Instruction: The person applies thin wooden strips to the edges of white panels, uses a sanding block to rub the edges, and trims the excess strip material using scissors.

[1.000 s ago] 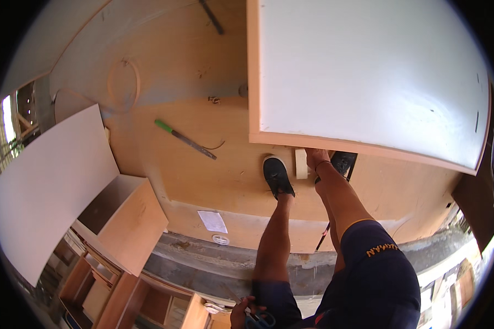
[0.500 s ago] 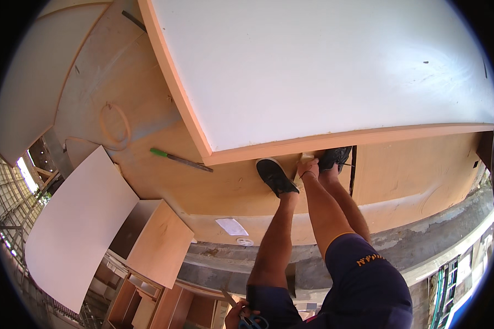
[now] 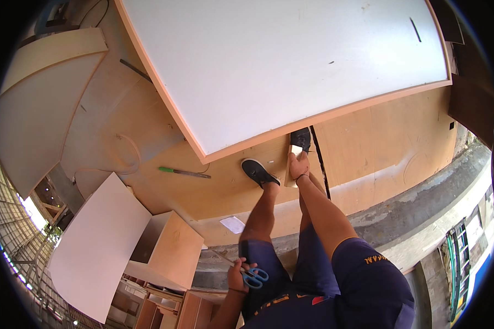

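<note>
My left hand (image 3: 238,273) is closed around the middle of a pair of scissors (image 3: 255,278). Their blue handles stick out to the right, and the blades point up and left. Lower down by my feet, my right hand (image 3: 298,165) grips a pale tan, strip-like piece (image 3: 292,179). Its upper end is lighter and rests close to my right shoe; its exact kind cannot be made out. Just beyond is the wood-edged rim of a large white panel (image 3: 291,71).
A green-handled file-like tool (image 3: 184,172) lies on the wooden boards left of my feet. Nearby are a coiled tan strip (image 3: 129,156), a white sheet (image 3: 233,224), a box-like cabinet (image 3: 173,252) and a curved white panel (image 3: 101,247). A dark gap (image 3: 320,162) runs beside my right foot.
My left hand has come further into view with the scissors. My right hand still grips the tan piece, more of which now shows. The whole view has shifted, with the white panel's right edge now visible.
</note>
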Demonstrator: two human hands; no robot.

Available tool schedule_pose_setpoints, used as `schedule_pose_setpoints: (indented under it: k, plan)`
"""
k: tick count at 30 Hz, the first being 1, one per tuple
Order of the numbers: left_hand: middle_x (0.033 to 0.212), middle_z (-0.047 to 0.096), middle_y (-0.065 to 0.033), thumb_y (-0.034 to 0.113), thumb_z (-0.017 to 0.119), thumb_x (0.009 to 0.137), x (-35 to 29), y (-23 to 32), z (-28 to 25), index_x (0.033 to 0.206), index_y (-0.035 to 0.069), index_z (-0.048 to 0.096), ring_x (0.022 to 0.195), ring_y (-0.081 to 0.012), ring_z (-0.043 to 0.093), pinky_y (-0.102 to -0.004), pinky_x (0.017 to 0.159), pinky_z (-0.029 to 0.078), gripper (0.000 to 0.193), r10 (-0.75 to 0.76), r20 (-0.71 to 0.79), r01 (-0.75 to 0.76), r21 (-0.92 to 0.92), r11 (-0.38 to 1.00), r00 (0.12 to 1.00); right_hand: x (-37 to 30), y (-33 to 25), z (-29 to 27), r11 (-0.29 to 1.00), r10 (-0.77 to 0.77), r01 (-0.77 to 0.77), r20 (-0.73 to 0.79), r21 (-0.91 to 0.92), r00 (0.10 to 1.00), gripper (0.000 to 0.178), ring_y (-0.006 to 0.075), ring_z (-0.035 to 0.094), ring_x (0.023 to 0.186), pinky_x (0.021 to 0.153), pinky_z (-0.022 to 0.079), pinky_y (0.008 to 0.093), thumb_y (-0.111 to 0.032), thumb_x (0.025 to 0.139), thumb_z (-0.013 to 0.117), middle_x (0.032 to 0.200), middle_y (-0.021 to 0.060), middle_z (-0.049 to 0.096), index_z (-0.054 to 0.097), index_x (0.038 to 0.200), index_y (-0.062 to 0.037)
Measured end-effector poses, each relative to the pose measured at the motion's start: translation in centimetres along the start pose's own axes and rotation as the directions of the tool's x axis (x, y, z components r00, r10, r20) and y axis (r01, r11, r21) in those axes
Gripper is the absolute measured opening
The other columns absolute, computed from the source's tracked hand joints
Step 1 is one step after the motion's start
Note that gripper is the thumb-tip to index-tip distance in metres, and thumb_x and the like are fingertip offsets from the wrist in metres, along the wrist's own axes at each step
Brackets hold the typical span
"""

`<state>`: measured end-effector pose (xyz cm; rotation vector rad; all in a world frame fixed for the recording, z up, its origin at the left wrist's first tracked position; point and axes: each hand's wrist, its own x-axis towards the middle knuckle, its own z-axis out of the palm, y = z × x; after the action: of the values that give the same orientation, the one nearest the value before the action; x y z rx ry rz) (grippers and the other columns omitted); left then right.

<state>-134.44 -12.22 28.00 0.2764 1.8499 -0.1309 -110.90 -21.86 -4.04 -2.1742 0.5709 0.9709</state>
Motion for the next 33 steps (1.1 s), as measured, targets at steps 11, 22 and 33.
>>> schedule_pose_setpoints:
  k: [11, 22, 33]
  plan:
    - [0.065, 0.049, -0.0041, 0.027, 0.045, 0.093, 3.4, 11.7, -2.2, 0.098, 0.003, 0.049, 0.073, -0.0250, 0.064, -0.0360, 0.056, 0.054, 0.025, 0.270, 0.041, -0.271, 0.263, 0.926, 0.962, -8.5, -11.2, 1.0, 0.975, 0.205, -0.211, 0.081, 0.069, 0.975, 0.068, 0.0379, 0.055, 0.102, 0.088, 0.043, 0.0401, -0.040, 0.077, 0.062, 0.110, 0.0297, 0.053, 0.034, 0.125, 0.0003]
    - [0.064, 0.049, -0.0064, 0.021, 0.043, 0.093, 5.3, 28.9, -8.0, 0.101, 0.000, 0.048, 0.071, -0.0268, 0.064, -0.0363, 0.052, 0.054, 0.024, 0.300, 0.187, -0.352, 0.412, 0.841, 0.935, -17.9, -15.3, 19.7, 0.948, 0.251, -0.237, -0.043, 0.213, 0.967, 0.056, 0.0368, 0.058, 0.092, 0.079, 0.046, 0.0410, -0.038, 0.082, 0.059, 0.099, 0.0285, 0.058, 0.037, 0.118, -0.0017]
    - [0.063, 0.048, -0.0056, 0.021, 0.043, 0.093, 6.3, 33.0, -8.8, 0.101, 0.000, 0.047, 0.068, -0.0246, 0.064, -0.0344, 0.049, 0.052, 0.023, 0.216, 0.193, -0.287, 0.524, 0.802, 0.957, -17.4, -17.8, 23.5, 0.937, 0.325, -0.273, -0.265, 0.217, 0.908, 0.051, 0.0452, 0.054, 0.097, 0.084, 0.042, 0.0463, -0.034, 0.084, 0.051, 0.100, 0.0323, 0.056, 0.032, 0.116, -0.0004]
